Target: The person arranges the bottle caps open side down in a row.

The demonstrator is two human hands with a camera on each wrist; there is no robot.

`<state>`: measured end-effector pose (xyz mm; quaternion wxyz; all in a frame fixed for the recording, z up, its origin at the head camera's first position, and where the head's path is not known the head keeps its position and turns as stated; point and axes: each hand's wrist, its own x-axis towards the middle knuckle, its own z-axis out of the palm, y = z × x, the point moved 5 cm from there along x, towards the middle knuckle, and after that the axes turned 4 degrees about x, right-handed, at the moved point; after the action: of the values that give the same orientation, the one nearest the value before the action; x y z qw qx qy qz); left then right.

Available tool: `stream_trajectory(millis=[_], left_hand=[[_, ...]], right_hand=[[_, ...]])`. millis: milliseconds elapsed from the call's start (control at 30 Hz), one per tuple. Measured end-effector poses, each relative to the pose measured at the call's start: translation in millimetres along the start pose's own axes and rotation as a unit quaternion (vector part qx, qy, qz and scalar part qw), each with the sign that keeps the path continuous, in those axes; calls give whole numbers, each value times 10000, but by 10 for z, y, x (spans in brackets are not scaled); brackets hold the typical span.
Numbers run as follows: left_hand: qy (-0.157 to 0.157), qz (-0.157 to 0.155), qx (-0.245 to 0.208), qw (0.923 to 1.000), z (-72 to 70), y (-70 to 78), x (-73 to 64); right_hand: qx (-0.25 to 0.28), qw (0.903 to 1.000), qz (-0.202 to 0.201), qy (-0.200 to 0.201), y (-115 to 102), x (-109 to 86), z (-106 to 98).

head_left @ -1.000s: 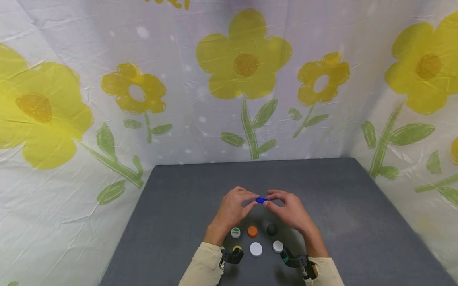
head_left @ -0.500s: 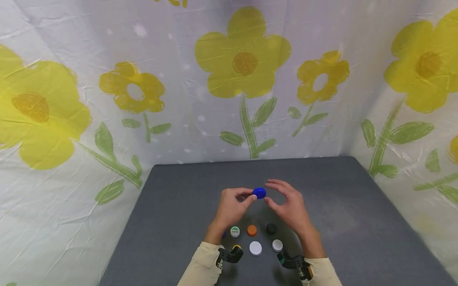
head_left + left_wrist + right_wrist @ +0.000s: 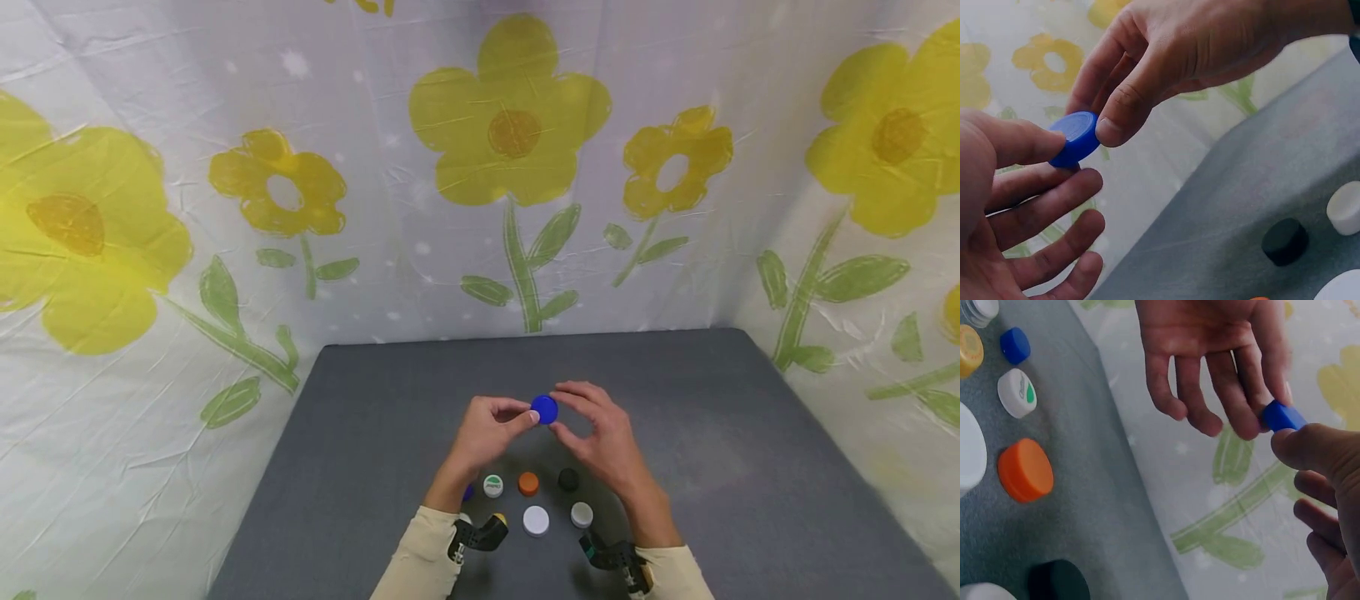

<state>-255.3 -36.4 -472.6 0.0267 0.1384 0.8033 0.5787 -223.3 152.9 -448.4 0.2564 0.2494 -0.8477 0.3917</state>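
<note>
A round blue bottle cap (image 3: 544,409) is held up above the table between both hands, its flat face turned toward the head camera. My left hand (image 3: 482,435) pinches its left side between thumb and forefinger; the other fingers are spread apart in the left wrist view. At the opposite edge, my right hand (image 3: 602,432) grips the cap with thumb (image 3: 1112,129) and fingers. Seen from the right wrist, the same blue cap (image 3: 1282,416) sits between the two hands' fingertips.
On the dark grey table (image 3: 375,400) below lie an orange cap (image 3: 528,484), a black cap (image 3: 568,479), a white-and-green cap (image 3: 492,486), white caps (image 3: 536,521) and a yellow cap (image 3: 969,350). A second blue cap (image 3: 1015,345) is partly hidden by the left wrist in the head view.
The blue cap has turned from edge-on to face-on and risen slightly. My right fingers came off it half a second ago and now hold its right edge again.
</note>
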Motion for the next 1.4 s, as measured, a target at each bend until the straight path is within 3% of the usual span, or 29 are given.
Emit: stream_trajectory(millis=[133,300,467,667,767,1000,1100,1233,1400], left_hand=[[-87,469,553,9973,33,107,33],[-315,1134,1474,9821,111,269,74],[-438,1516,2295,9604,265,380,126],[-428,1907,3282,9242,479,429,175],[-531,2012,3575,9105,589,428,188],[-993,1953,4032,8885,864,320,179],[-1131,1953,4328,8728,972,260,157],[-1158,2015,4715,8507,1092,162,137],[-1166,2013,4987,8349,1194,47,134]], right_hand=[[-142,9998,153,57,41,-24,-81],[-215,9985,470,182,118,-72,-212],[-237,9978,598,144,133,-121,-332],[-531,9960,718,-27,189,-195,-452],[-706,9932,901,-210,237,-243,-492],[-994,9828,1359,-759,357,-419,-514],[-1127,9772,1508,-980,435,-517,-472],[-1204,9731,1589,-1153,530,-628,-405],[-1233,9712,1588,-1283,608,-722,-339]])
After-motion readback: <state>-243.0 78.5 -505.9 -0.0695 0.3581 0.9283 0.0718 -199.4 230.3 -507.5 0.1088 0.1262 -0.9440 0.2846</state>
